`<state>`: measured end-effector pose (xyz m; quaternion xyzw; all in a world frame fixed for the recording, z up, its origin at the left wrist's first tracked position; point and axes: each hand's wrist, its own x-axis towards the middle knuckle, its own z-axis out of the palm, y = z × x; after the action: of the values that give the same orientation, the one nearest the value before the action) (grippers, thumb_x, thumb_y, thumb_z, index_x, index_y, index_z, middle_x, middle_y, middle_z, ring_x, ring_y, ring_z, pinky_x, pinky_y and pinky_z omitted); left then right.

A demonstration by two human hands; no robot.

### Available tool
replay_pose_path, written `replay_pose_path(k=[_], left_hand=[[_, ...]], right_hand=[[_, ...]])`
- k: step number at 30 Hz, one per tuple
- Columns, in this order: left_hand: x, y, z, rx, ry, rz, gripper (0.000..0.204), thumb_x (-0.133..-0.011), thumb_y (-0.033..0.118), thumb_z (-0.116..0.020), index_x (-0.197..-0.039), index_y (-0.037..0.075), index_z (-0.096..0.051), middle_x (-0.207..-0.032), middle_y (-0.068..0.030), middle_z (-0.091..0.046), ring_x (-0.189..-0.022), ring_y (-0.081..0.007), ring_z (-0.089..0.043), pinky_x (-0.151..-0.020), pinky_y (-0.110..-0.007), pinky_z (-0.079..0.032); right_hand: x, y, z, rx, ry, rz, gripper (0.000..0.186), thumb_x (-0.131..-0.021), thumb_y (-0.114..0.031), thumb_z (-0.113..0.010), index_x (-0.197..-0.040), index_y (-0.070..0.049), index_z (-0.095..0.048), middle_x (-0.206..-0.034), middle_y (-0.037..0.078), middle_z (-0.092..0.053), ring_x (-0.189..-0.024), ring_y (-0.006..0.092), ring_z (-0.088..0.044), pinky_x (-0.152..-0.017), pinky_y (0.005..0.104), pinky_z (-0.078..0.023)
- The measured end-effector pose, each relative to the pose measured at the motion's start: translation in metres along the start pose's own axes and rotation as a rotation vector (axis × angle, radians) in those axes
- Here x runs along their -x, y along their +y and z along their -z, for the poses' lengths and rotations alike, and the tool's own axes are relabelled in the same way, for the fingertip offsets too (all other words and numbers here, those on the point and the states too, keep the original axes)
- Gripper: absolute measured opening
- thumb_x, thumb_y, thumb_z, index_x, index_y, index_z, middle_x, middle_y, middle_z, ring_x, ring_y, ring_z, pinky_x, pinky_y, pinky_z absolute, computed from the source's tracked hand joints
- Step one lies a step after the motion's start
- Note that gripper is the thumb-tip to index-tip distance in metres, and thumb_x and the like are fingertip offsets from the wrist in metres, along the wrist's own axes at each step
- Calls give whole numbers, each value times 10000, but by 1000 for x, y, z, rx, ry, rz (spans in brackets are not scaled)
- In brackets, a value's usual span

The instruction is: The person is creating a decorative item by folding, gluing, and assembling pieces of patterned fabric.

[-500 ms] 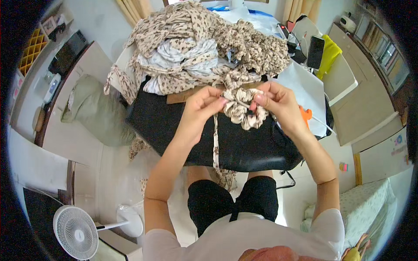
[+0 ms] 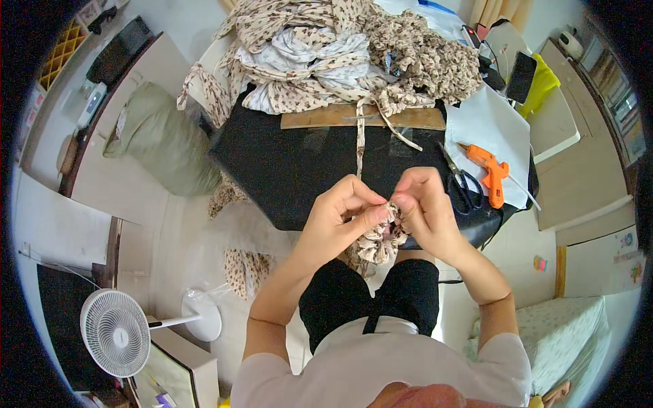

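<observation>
A gathered scrunchie (image 2: 382, 238) of cream leopard-print fabric sits just off the near edge of the black table (image 2: 286, 170), pinched between both hands. The left hand (image 2: 340, 217) grips its left side with thumb and fingers pressed together; the right hand (image 2: 425, 207) pinches its top. A narrow fabric strip (image 2: 360, 146) runs up across the table to the fabric pile (image 2: 326, 47). Scissors (image 2: 459, 180) and an orange glue gun (image 2: 491, 173) lie at the table's right
</observation>
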<state>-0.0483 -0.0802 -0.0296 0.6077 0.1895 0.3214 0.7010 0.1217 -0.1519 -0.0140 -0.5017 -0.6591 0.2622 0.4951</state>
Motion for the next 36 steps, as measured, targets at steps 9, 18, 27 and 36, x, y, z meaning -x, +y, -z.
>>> replay_pose_path(k=[9,18,27,36], left_hand=[[17,-19,-16,-37,53,-33,165,-873,39,-623,-998,-27,-537,-923,-102,-667,-852,-127,-644,-746,-244,-515],[26,-36,-30,-218,153,-133,86,-869,22,-596,-909,-25,-536,-830,-82,-658,-782,-109,-643,-680,-238,-503],[54,-43,-13,182,15,253,87,-897,82,-592,-943,27,-544,-798,-22,-600,-663,-51,-551,-583,-195,-434],[58,-46,-4,306,-57,360,107,-890,86,-593,-936,74,-498,-755,5,-572,-649,-44,-530,-550,-181,-379]], right_hand=[[17,15,-16,228,259,194,271,-904,-23,-558,-1107,-15,-377,-852,110,-594,-658,147,-618,-556,258,-477],[22,-14,-24,504,266,272,245,-843,-1,-583,-1082,13,-529,-929,148,-611,-797,303,-624,-697,353,-509],[66,8,-11,122,5,-123,173,-836,-91,-653,-983,-19,-598,-824,107,-659,-633,222,-651,-559,310,-502],[74,29,-4,181,-109,210,267,-700,-117,-778,-914,-27,-647,-788,90,-676,-591,206,-638,-494,289,-479]])
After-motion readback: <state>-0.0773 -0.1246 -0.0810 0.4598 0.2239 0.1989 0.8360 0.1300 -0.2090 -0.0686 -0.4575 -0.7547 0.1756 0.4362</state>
